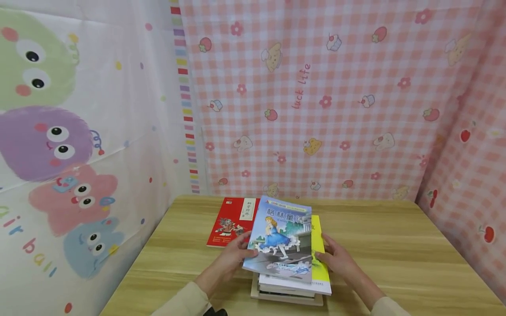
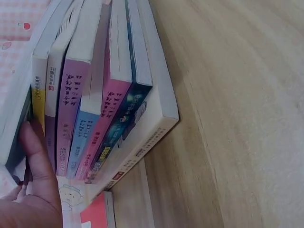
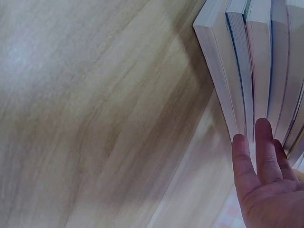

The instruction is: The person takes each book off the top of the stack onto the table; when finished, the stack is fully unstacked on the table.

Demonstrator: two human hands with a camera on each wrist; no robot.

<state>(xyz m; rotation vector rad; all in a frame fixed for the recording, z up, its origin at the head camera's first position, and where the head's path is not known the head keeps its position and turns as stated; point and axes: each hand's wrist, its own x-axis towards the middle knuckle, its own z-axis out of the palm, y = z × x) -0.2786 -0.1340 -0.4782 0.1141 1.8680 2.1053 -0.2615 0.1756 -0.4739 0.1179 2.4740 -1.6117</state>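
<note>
A blue fairy-tale book [image 1: 276, 245], its cover showing a girl in a blue dress, lies skewed at the top of a stack. My left hand [image 1: 235, 256] grips its left edge, thumb over the cover and fingers underneath. Beneath it a yellow book [image 1: 323, 273] shows along the right side. At the stack's right side is my right hand [image 1: 337, 259], its thumb at the yellow cover; in the right wrist view its straight fingers [image 3: 266, 152] touch the page edges. Purple [image 2: 71, 99], pink [image 2: 111, 114] and dark teal [image 2: 126, 118] spines appear in the left wrist view.
Behind the stack, to the left, a red book [image 1: 229, 217] lies flat on the wooden table [image 1: 379, 245]. A thick pale book [image 2: 147, 142] forms the stack's base. Patterned cloths [image 1: 316, 131] hang behind the table and on both sides.
</note>
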